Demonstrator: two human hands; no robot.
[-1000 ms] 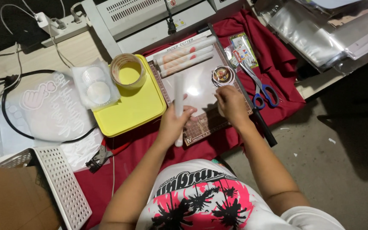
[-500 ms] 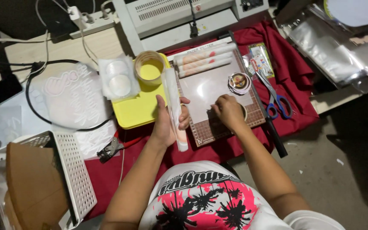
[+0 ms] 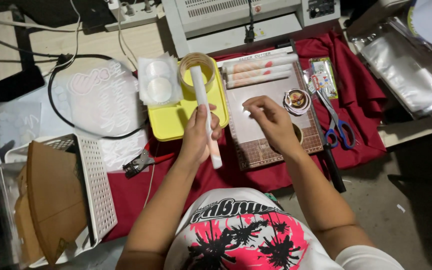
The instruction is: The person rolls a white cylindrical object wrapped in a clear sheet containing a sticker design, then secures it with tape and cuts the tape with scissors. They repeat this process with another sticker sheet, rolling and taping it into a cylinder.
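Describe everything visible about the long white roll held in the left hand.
The long white roll is a slim tube of rolled sheet, glossy like plastic film or laminate, white with a faint peach tint near its lower end. It lies nearly upright in the picture, slightly tilted, its top end over the tape ring on the yellow tray, its bottom end over the red cloth. The left hand grips its lower half. The right hand is apart from it, over the cutting mat.

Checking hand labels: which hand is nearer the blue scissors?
Right. The right hand is over the cutter mat, just left of the scissors; the left hand is farther left, holding a white roll.
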